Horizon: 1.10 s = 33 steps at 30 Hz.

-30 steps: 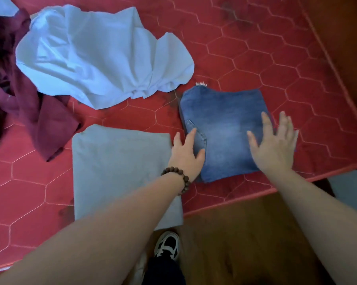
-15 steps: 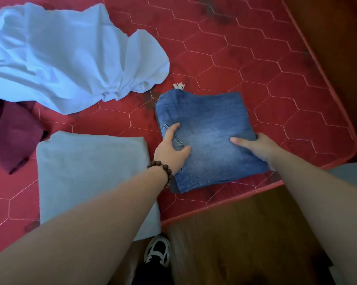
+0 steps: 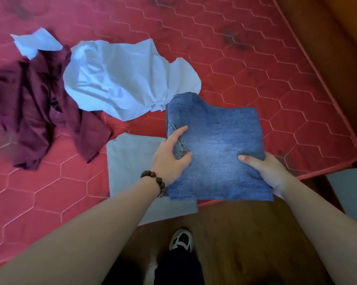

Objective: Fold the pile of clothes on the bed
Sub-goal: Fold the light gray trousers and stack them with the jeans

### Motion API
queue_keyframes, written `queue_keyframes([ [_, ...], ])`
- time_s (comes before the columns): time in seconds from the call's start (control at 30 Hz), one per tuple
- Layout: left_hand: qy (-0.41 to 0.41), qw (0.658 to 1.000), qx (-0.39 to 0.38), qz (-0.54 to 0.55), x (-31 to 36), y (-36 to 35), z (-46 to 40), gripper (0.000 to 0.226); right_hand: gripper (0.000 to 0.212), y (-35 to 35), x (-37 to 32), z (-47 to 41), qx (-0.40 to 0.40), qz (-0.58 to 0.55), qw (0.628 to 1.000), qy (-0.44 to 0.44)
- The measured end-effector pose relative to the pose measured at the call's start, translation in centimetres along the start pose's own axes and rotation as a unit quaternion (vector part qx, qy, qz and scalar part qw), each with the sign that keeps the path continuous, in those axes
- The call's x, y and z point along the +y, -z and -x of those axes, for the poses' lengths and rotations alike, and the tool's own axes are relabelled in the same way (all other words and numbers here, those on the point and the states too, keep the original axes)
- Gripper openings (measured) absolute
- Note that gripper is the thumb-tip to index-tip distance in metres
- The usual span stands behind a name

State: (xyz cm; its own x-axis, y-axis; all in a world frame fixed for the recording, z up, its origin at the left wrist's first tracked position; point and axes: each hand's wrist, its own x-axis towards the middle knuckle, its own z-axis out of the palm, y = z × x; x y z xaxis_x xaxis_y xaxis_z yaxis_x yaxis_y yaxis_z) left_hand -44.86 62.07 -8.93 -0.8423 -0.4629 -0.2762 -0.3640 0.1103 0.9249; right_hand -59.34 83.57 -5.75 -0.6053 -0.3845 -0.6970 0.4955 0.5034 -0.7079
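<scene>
Now both hands, left hand [image 3: 171, 159] & right hand [image 3: 270, 171], grip folded jeans [image 3: 218, 149] over bed [image 3: 296, 99] edge.

Soft, even daylight fills the scene with a cool cast, so the pale blue cloth [image 3: 122, 79] reads brightest and shows only gentle shading in its creases, with no hard shadows or glare anywhere on the red bed [image 3: 255, 58]. The wide-angle lens bows the bed's right edge and stretches the forearms at the bottom corners. The maroon garment [image 3: 33, 112] at the left edge is smeared with blur, while the folded jeans [image 3: 218, 145] near the centre stay fairly sharp and the wooden floor [image 3: 245, 243] lies dim.
</scene>
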Motion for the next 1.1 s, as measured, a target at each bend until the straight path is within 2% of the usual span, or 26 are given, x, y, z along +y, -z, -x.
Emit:
queue_keyframes([
  [0.13, -0.007, 0.999, 0.035, 0.026, 0.2, 6.3, 3.9, 0.058, 0.044, -5.2, -1.5, 2.5, -0.016, 0.004, 0.998, 0.057],
  [0.23, 0.041, 0.995, 0.069, -0.051, -4.2, 9.4, 6.9, 0.058, 0.051, -9.8, 0.7, 2.1, -0.020, 0.048, 0.998, 0.044],
  [0.33, 0.156, 0.976, 0.005, -0.151, -9.8, 10.6, 8.7, 0.071, 0.066, -14.2, 5.2, 0.4, -0.024, 0.122, 0.992, -0.004],
  [0.43, 0.200, 0.972, -0.009, -0.120, -11.7, 10.5, 8.9, 0.073, 0.077, -16.5, 8.2, -1.1, 0.048, 0.160, 0.986, 0.002],
  [0.53, 0.174, 0.978, 0.023, -0.113, -11.7, 10.6, 8.2, 0.072, 0.065, -16.8, 8.3, -1.6, 0.089, 0.192, 0.977, 0.031],
  [0.67, 0.110, 0.980, 0.116, -0.122, -11.6, 10.6, 9.4, 0.066, 0.036, -16.9, 7.8, -0.7, 0.084, 0.191, 0.974, 0.086],
  [0.73, 0.123, 0.974, 0.131, -0.139, -12.4, 10.8, 10.1, 0.064, 0.035, -17.4, 8.3, -0.7, 0.061, 0.200, 0.975, 0.079],
  [0.8, 0.173, 0.966, 0.093, -0.167, -13.5, 10.9, 10.4, 0.064, 0.048, -18.1, 9.1, -1.2, 0.046, 0.232, 0.970, 0.054],
  [0.9, 0.187, 0.958, 0.073, -0.203, -14.4, 11.0, 9.5, 0.067, 0.074, -18.1, 9.6, -2.6, 0.119, 0.365, 0.922, 0.056],
  [0.93, 0.182, 0.959, 0.082, -0.200, -14.3, 11.0, 9.1, 0.067, 0.080, -18.0, 9.5, -2.8, 0.127, 0.370, 0.919, 0.047],
  [1.03, 0.184, 0.971, 0.095, -0.117, -13.8, 11.2, 8.0, 0.065, 0.106, -17.6, 9.3, -3.5, 0.077, 0.252, 0.965, 0.008],
  [1.1, 0.183, 0.977, 0.092, -0.054, -13.6, 11.5, 7.7, 0.064, 0.117, -17.2, 9.6, -3.9, 0.060, 0.215, 0.975, -0.009],
])
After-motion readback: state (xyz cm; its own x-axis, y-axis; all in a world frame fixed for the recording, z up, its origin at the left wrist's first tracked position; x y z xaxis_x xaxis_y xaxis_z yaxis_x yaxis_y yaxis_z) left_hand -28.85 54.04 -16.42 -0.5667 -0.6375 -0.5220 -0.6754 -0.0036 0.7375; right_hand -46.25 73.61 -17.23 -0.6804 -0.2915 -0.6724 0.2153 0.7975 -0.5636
